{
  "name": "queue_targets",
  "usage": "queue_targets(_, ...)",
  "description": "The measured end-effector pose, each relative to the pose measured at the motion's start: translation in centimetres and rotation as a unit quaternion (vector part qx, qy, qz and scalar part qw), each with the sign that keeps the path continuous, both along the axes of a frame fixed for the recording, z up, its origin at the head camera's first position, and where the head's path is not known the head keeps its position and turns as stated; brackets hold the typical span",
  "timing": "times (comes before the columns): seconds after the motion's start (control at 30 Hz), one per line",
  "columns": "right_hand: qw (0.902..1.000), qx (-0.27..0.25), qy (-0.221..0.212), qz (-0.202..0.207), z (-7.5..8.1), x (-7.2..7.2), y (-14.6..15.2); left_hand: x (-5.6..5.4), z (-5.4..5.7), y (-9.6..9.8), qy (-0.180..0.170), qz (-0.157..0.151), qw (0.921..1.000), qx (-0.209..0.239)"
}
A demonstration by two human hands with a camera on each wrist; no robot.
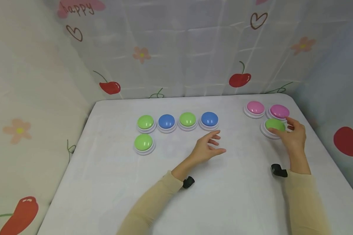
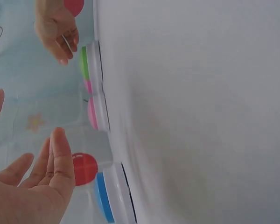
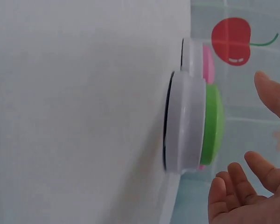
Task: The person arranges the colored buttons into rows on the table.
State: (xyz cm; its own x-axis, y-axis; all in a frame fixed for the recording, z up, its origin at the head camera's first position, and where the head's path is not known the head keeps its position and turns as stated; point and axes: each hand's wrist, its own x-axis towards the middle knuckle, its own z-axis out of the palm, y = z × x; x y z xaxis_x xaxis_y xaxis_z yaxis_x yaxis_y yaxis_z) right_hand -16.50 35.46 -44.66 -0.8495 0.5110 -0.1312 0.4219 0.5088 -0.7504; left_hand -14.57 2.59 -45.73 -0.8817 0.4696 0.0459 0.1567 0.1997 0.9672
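In the head view my right hand [image 1: 294, 135] hovers at a green-domed push button [image 1: 275, 125] on a white base, thumb and fingers spread. The right wrist view shows a gap between those fingers [image 3: 261, 170] and the green dome [image 3: 213, 126]. Behind this button stand two pink ones, the left pink button [image 1: 255, 107] and the right pink button [image 1: 279, 111]. My left hand [image 1: 206, 148] is held over the table with relaxed, parted fingers and nothing in them. Nearest to it is a blue button [image 1: 209, 120], the rightmost of a row.
Further left in that row are a green button [image 1: 187, 120], another blue button [image 1: 166, 122] and a green button [image 1: 145, 122]. One more green button [image 1: 143, 143] sits in front of the row's left end. A patterned curtain [image 1: 182, 49] hangs behind the white table [image 1: 111, 182].
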Motion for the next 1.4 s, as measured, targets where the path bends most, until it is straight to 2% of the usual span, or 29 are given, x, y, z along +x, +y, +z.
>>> queue_targets(0.27,0.9973,-0.05,-0.044,0.031,-1.2,0.1,2.1,0.2,-0.1,1.2,-0.01,0.007,0.9999,0.009)
queue_targets(0.47,0.9958,-0.057,-0.059,0.041,-1.5,-0.2,2.4,0.2,-0.5,1.4,-0.009,0.014,0.9997,0.016)
queue_targets(0.8,0.9959,-0.041,-0.054,0.061,-2.3,-0.4,2.5,0.3,-0.7,1.4,-0.013,0.016,0.9996,0.021)
queue_targets(1.23,0.9964,-0.024,-0.051,0.065,-2.9,-0.5,2.8,0.3,-0.7,1.1,-0.017,0.013,0.9994,0.026)
queue_targets(1.4,0.9968,-0.033,-0.043,0.059,-2.9,-0.5,2.7,0.3,-0.6,1.1,-0.022,0.013,0.9994,0.025)
